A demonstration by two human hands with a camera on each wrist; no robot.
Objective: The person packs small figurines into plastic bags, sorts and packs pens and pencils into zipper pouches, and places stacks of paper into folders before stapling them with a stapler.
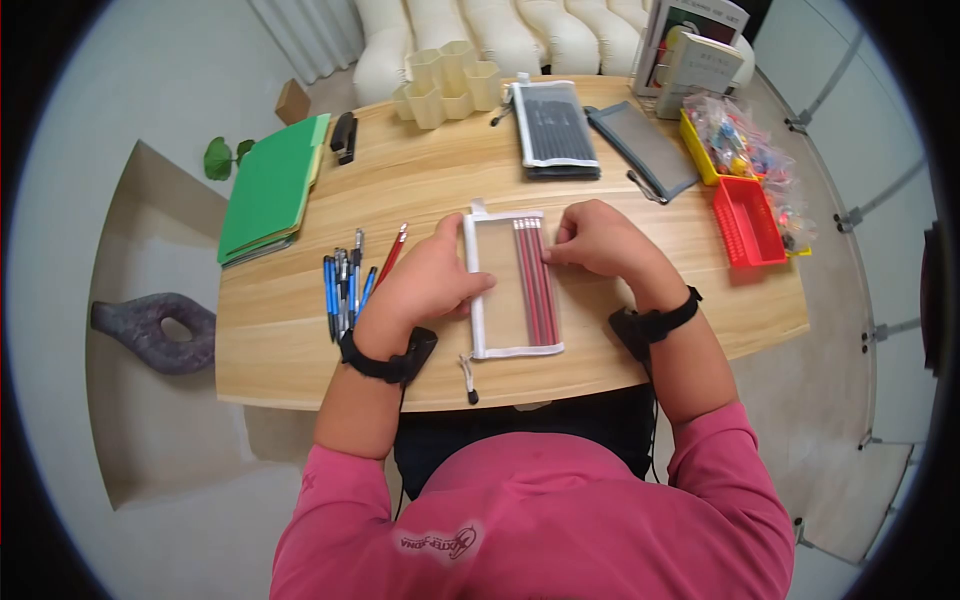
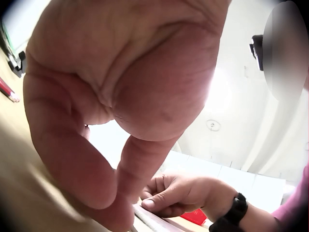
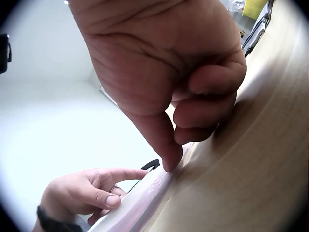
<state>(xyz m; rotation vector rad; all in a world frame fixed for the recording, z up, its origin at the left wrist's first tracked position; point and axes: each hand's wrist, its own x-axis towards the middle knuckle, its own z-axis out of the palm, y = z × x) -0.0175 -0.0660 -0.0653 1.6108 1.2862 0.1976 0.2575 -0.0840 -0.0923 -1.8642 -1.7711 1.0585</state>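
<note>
Pouch (image 1: 512,285) stays flat if left hand (image 1: 425,285) presses its edge; right hand (image 1: 600,240), fingers curled, pinches the far edge.

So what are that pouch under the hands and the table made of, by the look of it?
The pouch looks like clear soft plastic with a white fabric-like edge: the red pencils show through it. The table appears to be light wood or wood-look laminate, going by its matte grain lines; which one is unclear.

Clear glossy plastic pouch (image 1: 505,285) lies on matt wooden table (image 1: 420,180).
</note>
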